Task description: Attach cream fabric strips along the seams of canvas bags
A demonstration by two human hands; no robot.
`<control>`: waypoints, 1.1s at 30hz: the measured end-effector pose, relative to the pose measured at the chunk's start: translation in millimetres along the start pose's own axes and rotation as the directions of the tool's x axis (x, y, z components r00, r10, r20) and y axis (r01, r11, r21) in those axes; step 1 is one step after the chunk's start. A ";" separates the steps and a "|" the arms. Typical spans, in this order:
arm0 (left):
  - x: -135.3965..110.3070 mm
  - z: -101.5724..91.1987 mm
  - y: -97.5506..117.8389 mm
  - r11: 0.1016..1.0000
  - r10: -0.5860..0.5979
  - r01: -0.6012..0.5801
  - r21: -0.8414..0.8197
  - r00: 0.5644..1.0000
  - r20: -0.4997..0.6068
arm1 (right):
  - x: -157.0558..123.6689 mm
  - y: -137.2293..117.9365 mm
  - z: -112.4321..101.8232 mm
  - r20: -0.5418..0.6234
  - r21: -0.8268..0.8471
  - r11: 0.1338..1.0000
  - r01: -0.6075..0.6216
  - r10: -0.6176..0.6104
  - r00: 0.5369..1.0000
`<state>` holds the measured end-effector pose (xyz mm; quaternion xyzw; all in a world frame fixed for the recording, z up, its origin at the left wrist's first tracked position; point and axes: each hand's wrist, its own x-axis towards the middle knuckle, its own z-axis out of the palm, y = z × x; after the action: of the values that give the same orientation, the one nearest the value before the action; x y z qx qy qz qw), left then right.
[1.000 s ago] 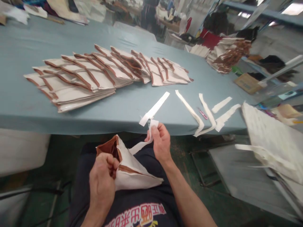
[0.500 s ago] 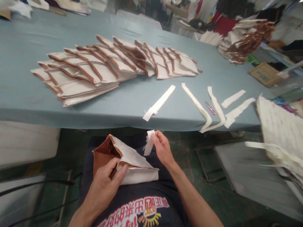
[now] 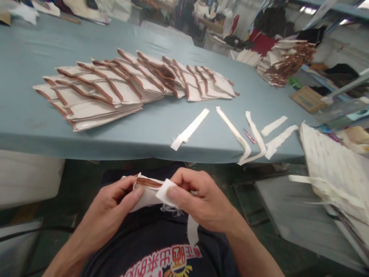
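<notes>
Above my lap, my left hand point(image 3: 117, 207) pinches one end of a white fabric pouch point(image 3: 148, 197) whose upper edge has a brown lining strip. My right hand point(image 3: 201, 196) grips a strip of white tape point(image 3: 165, 191) between thumb and fingers, its short end lying against the pouch's edge. Loose threads hang below that end, and the strip's longer tail dangles under my right hand. Most of the pouch is hidden behind my hands.
Across the blue-grey table point(image 3: 25, 115) lies an overlapping row of similar pouches point(image 3: 127, 80). Cut white strips point(image 3: 190, 129) and a small pink tool point(image 3: 249, 136) lie near its front edge. A cardboard box point(image 3: 309, 99) and a tall pouch stack point(image 3: 285, 61) stand at right.
My right hand has brought the white strip left and down onto the pouch's edge. The pouch, earlier gaping with its brown inside showing, is now turned and held flatter.
</notes>
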<state>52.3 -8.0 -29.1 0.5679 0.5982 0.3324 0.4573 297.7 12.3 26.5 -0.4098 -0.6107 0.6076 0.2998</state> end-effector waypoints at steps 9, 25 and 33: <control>1.1 4.5 11.0 0.993 0.115 -0.116 -0.018 0.993 -0.041 | 27.1 6.1 17.2 -0.019 -0.136 0.990 0.045 -0.048 0.999; 1.6 4.0 -8.8 0.984 0.125 -0.125 -0.124 0.992 -0.003 | 46.6 5.8 20.5 -0.008 -0.289 0.951 -0.114 0.116 0.993; 6.1 -1.1 -6.0 0.980 0.173 -0.172 -0.101 0.985 -0.003 | 53.3 -5.7 22.8 -0.056 -0.496 0.852 -0.169 0.162 0.985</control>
<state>49.4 -2.7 -35.3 0.5947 0.5277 0.3990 0.4567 251.4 47.6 23.3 -0.5279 -0.7076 0.4502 0.1339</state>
